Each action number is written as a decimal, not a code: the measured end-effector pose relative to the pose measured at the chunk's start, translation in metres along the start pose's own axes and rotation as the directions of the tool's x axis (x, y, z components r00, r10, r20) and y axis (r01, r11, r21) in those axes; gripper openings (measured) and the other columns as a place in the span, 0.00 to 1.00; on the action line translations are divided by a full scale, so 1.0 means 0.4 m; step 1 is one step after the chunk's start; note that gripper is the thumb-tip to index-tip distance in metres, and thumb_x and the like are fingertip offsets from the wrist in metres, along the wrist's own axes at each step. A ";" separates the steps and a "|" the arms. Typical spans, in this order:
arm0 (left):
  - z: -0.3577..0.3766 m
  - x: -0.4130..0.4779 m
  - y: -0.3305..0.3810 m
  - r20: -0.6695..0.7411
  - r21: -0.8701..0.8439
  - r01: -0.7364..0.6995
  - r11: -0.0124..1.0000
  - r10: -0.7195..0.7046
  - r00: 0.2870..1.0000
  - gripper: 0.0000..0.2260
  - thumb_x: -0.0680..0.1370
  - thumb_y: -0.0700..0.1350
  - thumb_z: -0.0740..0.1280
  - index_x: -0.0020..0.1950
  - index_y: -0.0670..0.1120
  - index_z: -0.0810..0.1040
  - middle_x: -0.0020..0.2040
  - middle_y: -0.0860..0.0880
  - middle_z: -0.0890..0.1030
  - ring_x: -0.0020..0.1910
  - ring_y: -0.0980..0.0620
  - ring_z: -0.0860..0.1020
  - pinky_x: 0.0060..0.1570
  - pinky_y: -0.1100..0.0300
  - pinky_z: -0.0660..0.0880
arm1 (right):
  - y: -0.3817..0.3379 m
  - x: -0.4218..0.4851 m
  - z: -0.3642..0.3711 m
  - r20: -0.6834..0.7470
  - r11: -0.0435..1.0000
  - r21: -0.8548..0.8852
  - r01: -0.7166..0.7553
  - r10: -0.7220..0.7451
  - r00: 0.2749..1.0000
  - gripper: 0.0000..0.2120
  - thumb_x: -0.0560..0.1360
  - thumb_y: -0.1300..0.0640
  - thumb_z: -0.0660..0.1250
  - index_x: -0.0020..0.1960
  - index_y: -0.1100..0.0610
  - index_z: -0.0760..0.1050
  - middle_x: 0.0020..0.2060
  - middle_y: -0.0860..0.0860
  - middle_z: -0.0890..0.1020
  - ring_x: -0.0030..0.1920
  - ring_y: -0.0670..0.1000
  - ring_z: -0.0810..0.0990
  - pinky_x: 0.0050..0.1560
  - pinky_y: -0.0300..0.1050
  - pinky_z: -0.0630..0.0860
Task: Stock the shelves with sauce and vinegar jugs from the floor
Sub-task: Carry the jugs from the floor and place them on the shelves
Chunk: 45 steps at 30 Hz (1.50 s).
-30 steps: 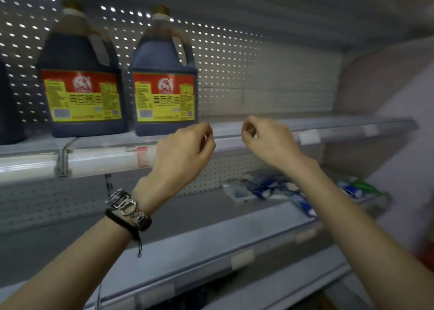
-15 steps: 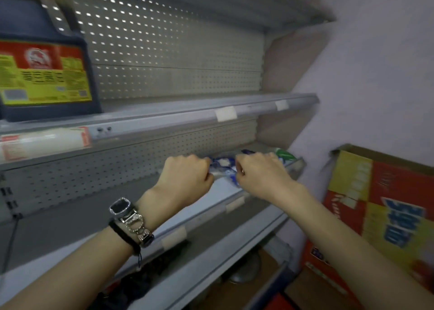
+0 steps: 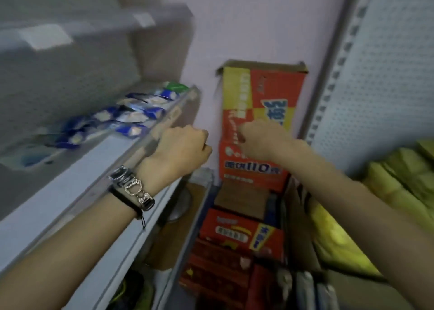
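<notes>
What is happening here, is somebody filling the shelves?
A person faces a shelf with both hands raised, fingers curled, holding nothing. The left hand is by the shelf edge, near blue packets; the right hand is before a red and yellow carton at the wall. No jug is in view.
</notes>
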<state>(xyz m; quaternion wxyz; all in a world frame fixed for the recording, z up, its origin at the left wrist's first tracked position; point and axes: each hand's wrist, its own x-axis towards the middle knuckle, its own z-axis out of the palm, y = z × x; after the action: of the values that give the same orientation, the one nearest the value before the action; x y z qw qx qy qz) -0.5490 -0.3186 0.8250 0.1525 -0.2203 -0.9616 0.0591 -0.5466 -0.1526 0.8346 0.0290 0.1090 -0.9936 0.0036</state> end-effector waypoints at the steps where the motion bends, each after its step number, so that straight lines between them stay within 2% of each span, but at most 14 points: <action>1: 0.020 0.011 0.023 0.021 -0.020 -0.051 0.998 0.052 0.998 0.11 0.80 0.51 0.56 0.50 0.46 0.74 0.51 0.43 0.79 0.50 0.42 0.78 0.40 0.56 0.65 | 0.018 -0.018 0.018 0.040 0.998 0.007 -0.060 0.060 0.997 0.12 0.79 0.54 0.56 0.58 0.59 0.72 0.56 0.57 0.76 0.55 0.58 0.76 0.45 0.46 0.68; 6: 0.124 0.048 0.130 0.088 -0.126 -0.318 0.940 0.330 0.940 0.11 0.80 0.52 0.56 0.51 0.46 0.73 0.51 0.45 0.79 0.50 0.43 0.78 0.40 0.56 0.67 | 0.092 -0.132 0.103 0.146 0.940 0.034 -0.340 0.332 0.932 0.10 0.78 0.56 0.58 0.56 0.59 0.73 0.56 0.57 0.77 0.56 0.59 0.76 0.50 0.47 0.70; 9: 0.179 0.053 0.188 0.127 -0.214 -0.430 0.877 0.462 0.878 0.11 0.80 0.51 0.57 0.45 0.46 0.72 0.44 0.47 0.77 0.46 0.44 0.77 0.39 0.57 0.67 | 0.110 -0.208 0.156 0.175 0.866 0.020 -0.500 0.489 0.854 0.13 0.77 0.56 0.58 0.58 0.58 0.73 0.58 0.58 0.77 0.58 0.59 0.76 0.52 0.47 0.71; 13: 0.247 0.044 0.276 0.171 -0.295 -0.553 0.779 0.613 0.771 0.11 0.80 0.49 0.56 0.44 0.45 0.74 0.37 0.50 0.74 0.38 0.47 0.75 0.35 0.57 0.65 | 0.120 -0.317 0.243 0.286 0.753 0.005 -0.658 0.629 0.723 0.15 0.78 0.55 0.57 0.61 0.58 0.73 0.60 0.58 0.76 0.61 0.59 0.75 0.57 0.48 0.69; 15: 0.274 0.037 0.321 0.193 -0.316 -0.599 0.736 0.668 0.719 0.11 0.80 0.49 0.56 0.45 0.45 0.74 0.37 0.49 0.74 0.37 0.47 0.74 0.36 0.56 0.65 | 0.126 -0.373 0.283 0.365 0.692 -0.013 -0.722 0.675 0.641 0.14 0.78 0.56 0.57 0.59 0.59 0.73 0.59 0.59 0.76 0.60 0.59 0.75 0.55 0.48 0.68; 18: 0.300 0.019 0.385 0.243 -0.351 -0.649 0.675 0.735 0.633 0.11 0.81 0.49 0.55 0.45 0.45 0.73 0.37 0.49 0.73 0.39 0.45 0.75 0.40 0.55 0.70 | 0.144 -0.443 0.337 0.460 0.608 -0.023 -0.794 0.712 0.531 0.08 0.77 0.56 0.57 0.51 0.59 0.72 0.56 0.59 0.77 0.56 0.60 0.76 0.46 0.47 0.66; 21: 0.328 0.010 0.442 0.279 -0.387 -0.664 0.639 0.768 0.577 0.10 0.81 0.49 0.55 0.44 0.46 0.70 0.35 0.50 0.70 0.42 0.44 0.78 0.40 0.56 0.71 | 0.179 -0.495 0.380 0.489 0.539 -0.034 -0.842 0.744 0.456 0.04 0.76 0.58 0.57 0.47 0.58 0.70 0.55 0.59 0.77 0.55 0.60 0.77 0.46 0.48 0.69; 26: 0.376 0.003 0.551 0.320 -0.412 -0.658 0.630 0.777 0.543 0.10 0.81 0.49 0.56 0.44 0.46 0.71 0.37 0.49 0.72 0.44 0.43 0.77 0.42 0.55 0.70 | 0.272 -0.572 0.442 0.539 0.511 -0.038 -0.859 0.734 0.414 0.06 0.76 0.59 0.58 0.48 0.60 0.72 0.55 0.61 0.77 0.56 0.61 0.76 0.49 0.50 0.70; 29: 0.397 0.005 0.637 0.363 -0.399 -0.659 0.638 0.770 0.525 0.10 0.81 0.49 0.55 0.46 0.46 0.72 0.36 0.50 0.70 0.43 0.44 0.77 0.42 0.55 0.70 | 0.342 -0.624 0.479 0.562 0.501 -0.062 -0.863 0.732 0.385 0.12 0.78 0.58 0.57 0.56 0.62 0.73 0.58 0.60 0.76 0.59 0.61 0.75 0.50 0.49 0.69; 31: 0.408 0.010 0.701 0.391 -0.387 -0.650 0.654 0.755 0.527 0.10 0.82 0.49 0.55 0.48 0.46 0.73 0.39 0.49 0.72 0.44 0.45 0.77 0.42 0.56 0.69 | 0.390 -0.657 0.501 0.583 0.512 -0.072 -0.856 0.718 0.380 0.13 0.79 0.57 0.56 0.59 0.62 0.73 0.60 0.60 0.76 0.59 0.60 0.75 0.48 0.48 0.66; 33: 0.427 0.016 0.774 0.408 -0.385 -0.642 0.663 0.746 0.527 0.10 0.82 0.50 0.55 0.48 0.47 0.71 0.38 0.49 0.70 0.44 0.45 0.76 0.40 0.57 0.67 | 0.445 -0.689 0.530 0.587 0.538 -0.090 -0.838 0.708 0.392 0.13 0.78 0.57 0.57 0.59 0.61 0.73 0.60 0.59 0.76 0.60 0.60 0.75 0.51 0.48 0.68; 35: 0.455 0.019 0.845 0.410 -0.391 -0.629 0.672 0.739 0.534 0.09 0.82 0.50 0.54 0.45 0.48 0.68 0.37 0.50 0.68 0.42 0.46 0.75 0.39 0.57 0.66 | 0.499 -0.716 0.564 0.601 0.563 -0.104 -0.820 0.692 0.399 0.14 0.78 0.58 0.57 0.60 0.60 0.74 0.61 0.60 0.76 0.60 0.60 0.75 0.53 0.49 0.69; 40: 0.553 0.011 0.984 0.412 -0.397 -0.593 0.700 0.714 0.566 0.10 0.82 0.50 0.55 0.43 0.47 0.69 0.33 0.51 0.67 0.38 0.47 0.75 0.34 0.57 0.64 | 0.615 -0.758 0.661 0.683 0.604 -0.097 -0.791 0.618 0.388 0.13 0.78 0.59 0.57 0.60 0.60 0.74 0.60 0.58 0.76 0.61 0.60 0.74 0.51 0.48 0.65; 45: 0.653 0.000 1.057 0.464 -0.369 -0.597 0.712 0.698 0.546 0.10 0.82 0.50 0.55 0.43 0.47 0.68 0.32 0.51 0.65 0.29 0.52 0.64 0.34 0.57 0.63 | 0.672 -0.759 0.791 0.728 0.597 -0.037 -0.801 0.566 0.388 0.14 0.80 0.58 0.56 0.62 0.61 0.71 0.61 0.58 0.75 0.61 0.59 0.74 0.54 0.49 0.67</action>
<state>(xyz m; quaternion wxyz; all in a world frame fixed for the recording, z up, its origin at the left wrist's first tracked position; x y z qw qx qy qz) -0.4607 0.0482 0.5014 -0.1957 -0.5435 -0.8109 0.0939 -0.3270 0.1714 0.5006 -0.3552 -0.3206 -0.8673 0.1372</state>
